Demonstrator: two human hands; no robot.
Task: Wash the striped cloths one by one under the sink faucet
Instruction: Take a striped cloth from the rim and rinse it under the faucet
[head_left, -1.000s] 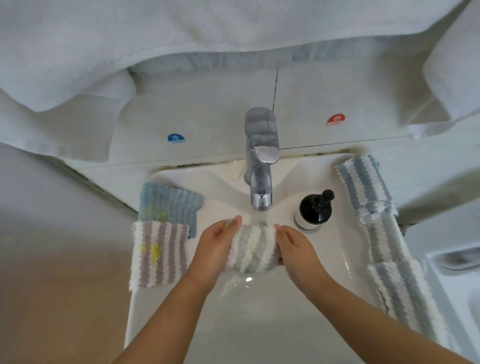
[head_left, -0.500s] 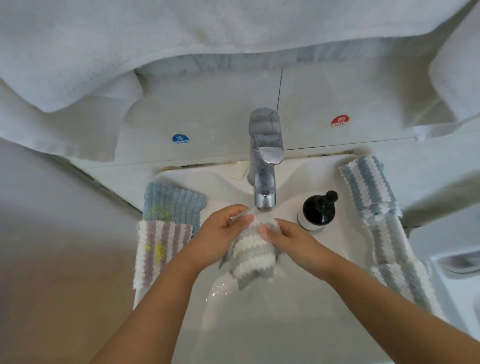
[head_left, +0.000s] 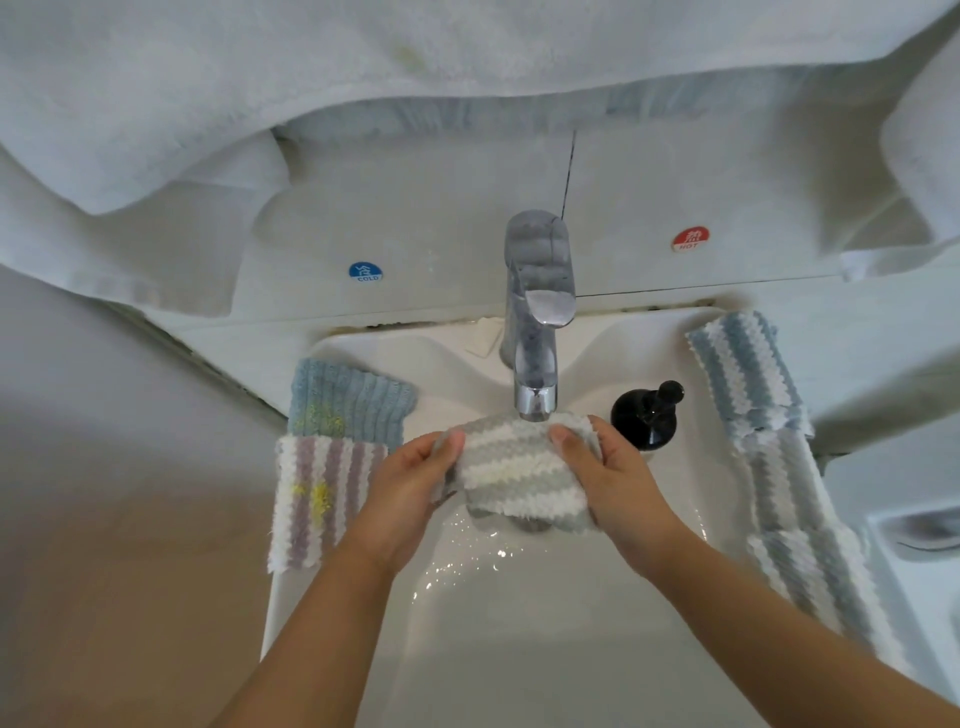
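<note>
A grey and white striped cloth (head_left: 514, 473) is stretched flat between my two hands, right under the spout of the chrome faucet (head_left: 537, 332). My left hand (head_left: 415, 488) grips its left edge and my right hand (head_left: 608, 478) grips its right edge, thumbs on top. On the sink's left rim lie a purple and white striped cloth (head_left: 322, 499) with yellow stains and a blue cloth (head_left: 348, 405), also stained yellow. Along the right rim lie three blue and white striped cloths (head_left: 748, 379), end to end.
The white sink (head_left: 519, 623) has water drops in its basin. A black soap pump bottle (head_left: 647, 415) stands just right of the faucet, close to my right hand. White towels (head_left: 363, 78) hang above. Cold and hot stickers mark the back wall.
The cloth was bunched between my hands, then hung crumpled under the spout; now it is pulled out flat with its stripes running crosswise. My hands have moved apart to its edges.
</note>
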